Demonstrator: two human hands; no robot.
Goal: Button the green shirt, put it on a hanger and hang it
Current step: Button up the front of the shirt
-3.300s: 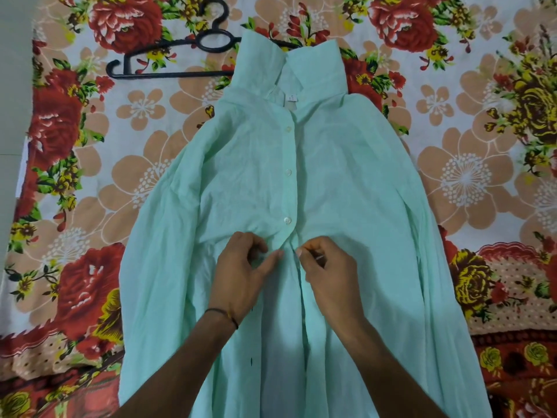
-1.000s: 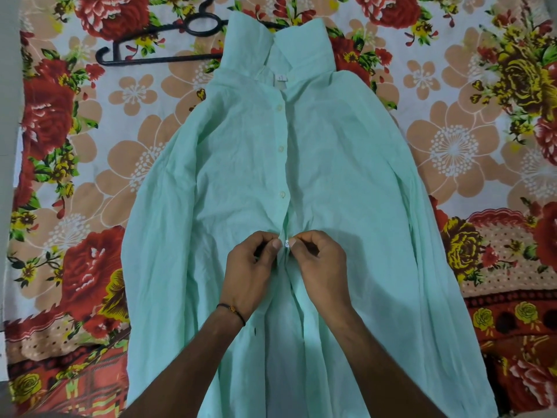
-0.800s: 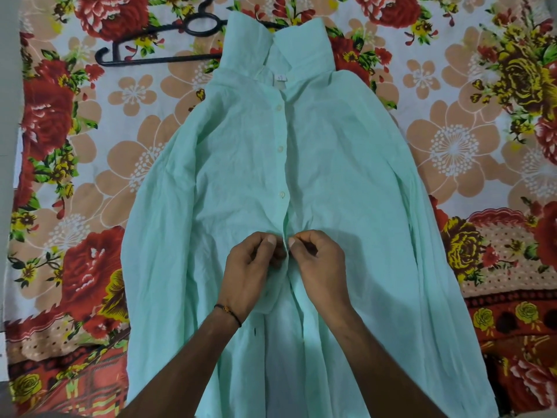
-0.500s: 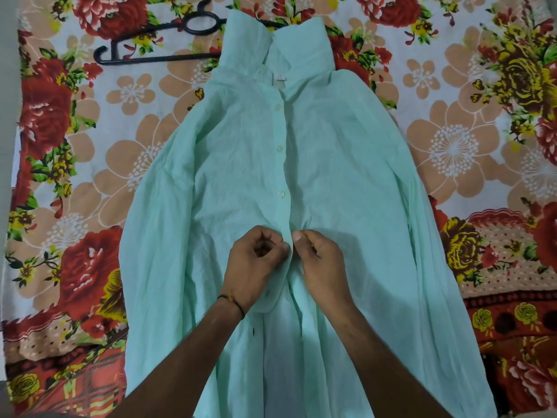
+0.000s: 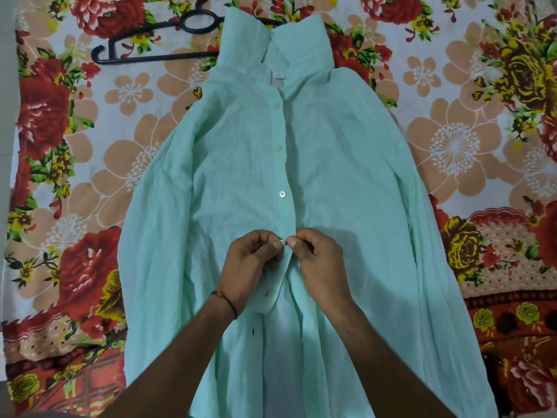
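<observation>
item: green shirt (image 5: 331,176), pale mint, laid front up and lengthwise down the middle of the floral sheet (image 5: 120,131), collar (image 5: 271,40) raised toward the far edge, hem toward me and running past the near edge of view, sleeves spread down both sides. small white label (image 5: 278,76) shows inside the neck. three buttons down the front are fastened, the lowest of them (image 5: 282,194) sitting just above my hands. item: fourth button (image 5: 282,242), small and pale, seen edge-on between my two thumb tips; i cannot tell whether it is through its hole. item: left hand (image 5: 250,267), fingers curled, thumb and forefinger pinching the left front edge of the shirt right at that button; a dark thread band (image 5: 224,300) circles the wrist. item: right hand (image 5: 322,267), fingers curled, thumb and forefinger pinching the right front edge opposite. the two hands are together, thumb tips nearly touching. below them the front hangs open, with two dark buttonholes (image 5: 266,293) visible on the left flap. item: hanger (image 5: 156,55), black, lying flat on the sheet near the far left corner, hook pointing to the far edge, its right part running under the collar.
</observation>
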